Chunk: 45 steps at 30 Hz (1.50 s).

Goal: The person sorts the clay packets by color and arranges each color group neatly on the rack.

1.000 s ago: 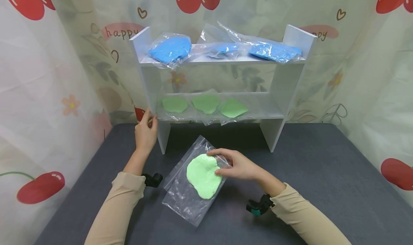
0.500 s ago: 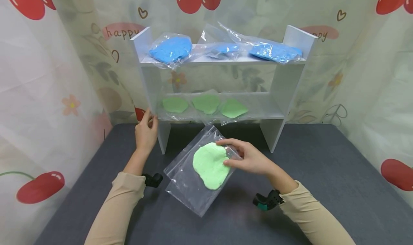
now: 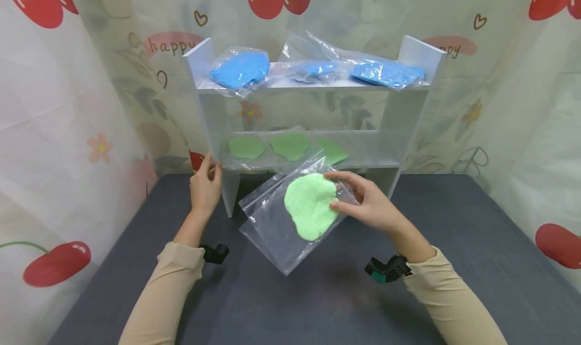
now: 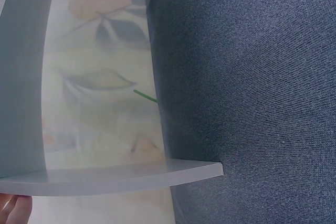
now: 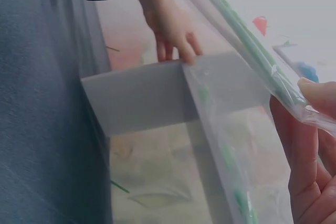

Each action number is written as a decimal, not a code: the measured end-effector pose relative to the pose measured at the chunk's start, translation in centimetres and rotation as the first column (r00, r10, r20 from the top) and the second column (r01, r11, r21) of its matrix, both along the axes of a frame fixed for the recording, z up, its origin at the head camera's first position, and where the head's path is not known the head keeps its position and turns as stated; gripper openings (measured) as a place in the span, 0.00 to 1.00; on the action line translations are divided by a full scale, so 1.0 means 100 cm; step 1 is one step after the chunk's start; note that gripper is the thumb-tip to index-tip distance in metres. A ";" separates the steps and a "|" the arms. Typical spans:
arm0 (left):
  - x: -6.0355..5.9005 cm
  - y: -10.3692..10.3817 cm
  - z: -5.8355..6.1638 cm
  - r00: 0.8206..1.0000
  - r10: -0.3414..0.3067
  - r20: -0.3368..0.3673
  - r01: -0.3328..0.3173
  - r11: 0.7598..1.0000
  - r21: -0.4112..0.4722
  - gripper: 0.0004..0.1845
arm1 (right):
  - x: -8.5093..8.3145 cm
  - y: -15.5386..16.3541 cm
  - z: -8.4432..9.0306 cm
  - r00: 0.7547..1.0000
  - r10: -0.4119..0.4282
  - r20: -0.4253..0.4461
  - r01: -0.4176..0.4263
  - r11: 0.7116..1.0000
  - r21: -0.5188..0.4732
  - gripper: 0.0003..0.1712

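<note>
My right hand (image 3: 372,201) pinches the right edge of a clear zip bag (image 3: 277,229) holding a flat blob of light green clay (image 3: 308,209). Thumb and fingers grip it from opposite faces in the right wrist view, where the bag (image 5: 252,40) shows nearly edge-on. It is raised over the table, its top corner overlapping the lower shelf in the head view. My left hand (image 3: 206,186) touches the left side panel (image 4: 110,179) of a white shelf unit (image 3: 379,146), its fingertips (image 5: 186,55) against the outer face. In the left wrist view only those fingertips show, at the lower left.
Several bagged green pieces (image 3: 246,147) lie along the lower shelf, the rightmost partly hidden by the held bag. Bags of blue material (image 3: 240,70) lie on the top shelf. The unit stands at the back of a dark grey table (image 3: 454,244), with patterned curtains (image 3: 513,133) around it.
My right hand has lifted the bag of green clay off the table, moving it up, forward and to the right toward the lower shelf. The left hand has stayed at the side panel.
</note>
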<state>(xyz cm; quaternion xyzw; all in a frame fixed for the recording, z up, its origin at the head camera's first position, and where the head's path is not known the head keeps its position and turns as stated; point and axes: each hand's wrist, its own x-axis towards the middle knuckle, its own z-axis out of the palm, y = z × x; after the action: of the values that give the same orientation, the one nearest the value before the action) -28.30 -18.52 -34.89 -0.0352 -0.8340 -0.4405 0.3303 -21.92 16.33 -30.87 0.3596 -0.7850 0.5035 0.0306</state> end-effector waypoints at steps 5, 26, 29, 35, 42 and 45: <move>0.001 0.000 0.000 1.000 -0.001 -0.006 0.001 1.000 0.000 0.23 | -0.005 0.004 0.004 0.999 -0.037 -0.018 0.035 0.996 -0.085 0.30; 0.000 -0.001 -0.001 1.000 -0.010 0.006 0.010 1.000 -0.007 0.23 | -0.026 0.023 0.012 0.949 -0.291 0.119 0.315 0.870 -0.380 0.22; 0.000 -0.001 0.000 1.000 -0.007 0.008 0.007 1.000 -0.014 0.23 | -0.029 0.024 0.013 0.927 -0.342 0.153 0.374 0.823 -0.427 0.21; 0.000 -0.001 0.000 1.000 0.005 0.007 -0.004 1.000 -0.014 0.23 | -0.036 0.022 0.016 0.862 -0.458 0.216 0.502 0.722 -0.476 0.19; 0.001 -0.001 0.000 0.999 0.005 0.037 -0.005 1.000 -0.001 0.25 | -0.043 0.021 0.012 0.800 -0.531 0.280 0.592 0.622 -0.513 0.20; 0.001 0.000 0.000 0.999 0.002 0.036 -0.002 1.000 0.001 0.25 | -0.045 0.019 0.009 0.782 -0.546 0.299 0.614 0.595 -0.518 0.22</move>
<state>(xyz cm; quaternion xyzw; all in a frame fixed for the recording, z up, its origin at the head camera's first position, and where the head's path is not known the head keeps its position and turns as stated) -28.24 -18.53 -34.86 -0.0264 -0.8395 -0.4413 0.3158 -26.47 18.27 -29.95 0.0281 -0.6620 0.7024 0.2601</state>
